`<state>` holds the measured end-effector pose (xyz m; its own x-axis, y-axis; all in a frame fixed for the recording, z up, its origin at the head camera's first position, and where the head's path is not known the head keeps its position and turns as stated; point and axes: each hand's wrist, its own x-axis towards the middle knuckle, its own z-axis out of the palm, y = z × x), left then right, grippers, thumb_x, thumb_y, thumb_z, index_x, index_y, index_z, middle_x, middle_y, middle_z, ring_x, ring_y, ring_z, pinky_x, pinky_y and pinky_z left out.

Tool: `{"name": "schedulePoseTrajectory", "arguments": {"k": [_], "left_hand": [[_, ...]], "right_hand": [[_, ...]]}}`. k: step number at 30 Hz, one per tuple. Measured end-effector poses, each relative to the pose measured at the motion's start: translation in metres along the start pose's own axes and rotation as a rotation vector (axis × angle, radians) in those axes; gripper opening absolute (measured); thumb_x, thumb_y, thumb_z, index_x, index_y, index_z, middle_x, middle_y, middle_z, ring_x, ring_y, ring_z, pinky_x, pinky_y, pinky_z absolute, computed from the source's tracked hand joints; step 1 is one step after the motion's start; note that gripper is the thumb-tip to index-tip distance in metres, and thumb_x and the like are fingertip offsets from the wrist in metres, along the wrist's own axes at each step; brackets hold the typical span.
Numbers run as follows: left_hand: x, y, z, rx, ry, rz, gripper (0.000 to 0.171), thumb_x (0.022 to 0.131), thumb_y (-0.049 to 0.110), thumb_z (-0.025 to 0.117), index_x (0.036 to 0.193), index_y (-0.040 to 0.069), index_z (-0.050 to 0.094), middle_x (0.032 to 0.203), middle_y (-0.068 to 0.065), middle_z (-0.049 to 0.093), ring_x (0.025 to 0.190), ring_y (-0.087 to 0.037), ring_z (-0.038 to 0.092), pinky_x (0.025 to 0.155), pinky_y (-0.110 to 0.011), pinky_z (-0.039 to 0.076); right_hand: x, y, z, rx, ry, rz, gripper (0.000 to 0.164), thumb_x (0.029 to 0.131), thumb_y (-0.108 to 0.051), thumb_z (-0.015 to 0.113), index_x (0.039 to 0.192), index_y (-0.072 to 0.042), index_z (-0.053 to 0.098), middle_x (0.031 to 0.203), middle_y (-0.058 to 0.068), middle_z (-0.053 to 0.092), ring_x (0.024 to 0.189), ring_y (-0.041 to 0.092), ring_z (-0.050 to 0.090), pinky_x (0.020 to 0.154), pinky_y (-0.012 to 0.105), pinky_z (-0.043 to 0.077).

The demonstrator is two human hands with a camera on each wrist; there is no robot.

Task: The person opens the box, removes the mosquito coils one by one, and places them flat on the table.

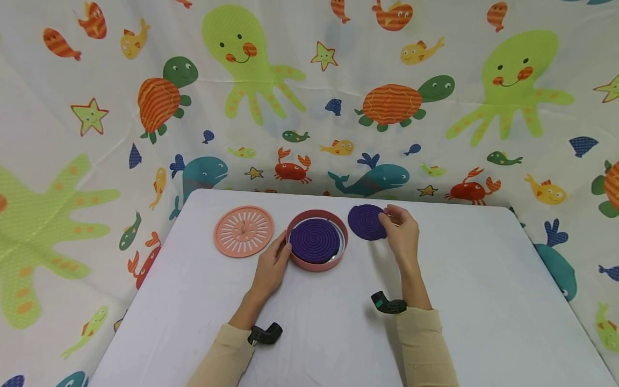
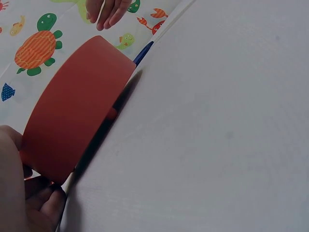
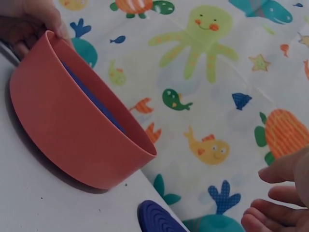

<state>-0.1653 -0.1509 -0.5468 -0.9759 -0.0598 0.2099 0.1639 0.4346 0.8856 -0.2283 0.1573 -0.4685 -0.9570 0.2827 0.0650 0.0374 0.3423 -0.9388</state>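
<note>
A round pink mosquito coil box (image 1: 344, 243) stands on the table with a purple mosquito coil (image 1: 315, 241) lying inside it. My left hand (image 1: 272, 264) grips the box's left side, thumb by the rim and fingers low on the wall, as the left wrist view shows. A second purple coil (image 1: 366, 222) lies flat on the table just right of the box. By that coil's right edge hovers my right hand (image 1: 402, 232), fingers loosely bent; the right wrist view shows the hand (image 3: 280, 198) apart from the coil (image 3: 161, 220) and holding nothing.
A slotted pink lid (image 1: 244, 251) with a small piece at its centre lies left of the box. The white table (image 1: 483, 301) ends at a hanging cloth (image 1: 309, 70) printed with sea animals.
</note>
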Motion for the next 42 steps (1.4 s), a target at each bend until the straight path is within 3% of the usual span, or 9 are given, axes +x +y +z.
{"name": "schedulePoseTrajectory", "arguments": {"k": [5,13,23,35,42], "left_hand": [[0.0,-0.001,0.0,0.008,-0.002,-0.01,0.051,0.106,0.033,0.049,0.151,0.008,0.046,0.151,-0.009,0.053,0.142,-0.02,0.047,0.118,-0.038,0.04],[0.0,-0.002,0.0,0.008,-0.008,-0.007,0.051,0.106,0.032,0.049,0.151,0.007,0.045,0.151,-0.009,0.052,0.142,-0.021,0.047,0.118,-0.038,0.04],[0.001,-0.001,0.0,-0.002,0.003,0.005,0.051,0.106,0.032,0.05,0.15,0.007,0.047,0.15,-0.01,0.054,0.141,-0.021,0.049,0.117,-0.038,0.042],[0.001,-0.002,0.001,0.015,0.009,0.012,0.051,0.105,0.033,0.05,0.15,0.008,0.047,0.149,-0.009,0.054,0.141,-0.022,0.049,0.117,-0.041,0.041],[0.0,-0.001,0.0,0.018,0.008,0.01,0.05,0.105,0.033,0.051,0.149,0.009,0.048,0.15,-0.008,0.054,0.141,-0.021,0.048,0.117,-0.041,0.041]], "right_hand": [[-0.003,-0.004,0.001,-0.004,-0.002,-0.014,0.04,0.097,-0.024,0.067,0.133,-0.007,0.063,0.126,0.011,0.068,0.115,0.022,0.064,0.095,0.019,0.055],[-0.006,-0.01,0.007,0.007,-0.018,-0.034,0.039,0.095,-0.021,0.068,0.13,-0.005,0.064,0.124,0.013,0.069,0.11,0.023,0.065,0.086,0.01,0.048],[-0.009,-0.012,0.012,0.001,-0.041,-0.057,0.04,0.095,-0.022,0.068,0.131,-0.005,0.063,0.124,0.012,0.069,0.113,0.025,0.066,0.099,0.03,0.054],[-0.013,-0.014,0.019,0.011,-0.066,-0.074,0.038,0.095,-0.021,0.068,0.129,-0.005,0.064,0.124,0.013,0.069,0.113,0.027,0.066,0.104,0.042,0.053],[-0.016,-0.017,0.021,0.0,-0.083,-0.071,0.038,0.095,-0.021,0.068,0.13,-0.005,0.064,0.124,0.011,0.069,0.113,0.025,0.066,0.103,0.039,0.054]]}}
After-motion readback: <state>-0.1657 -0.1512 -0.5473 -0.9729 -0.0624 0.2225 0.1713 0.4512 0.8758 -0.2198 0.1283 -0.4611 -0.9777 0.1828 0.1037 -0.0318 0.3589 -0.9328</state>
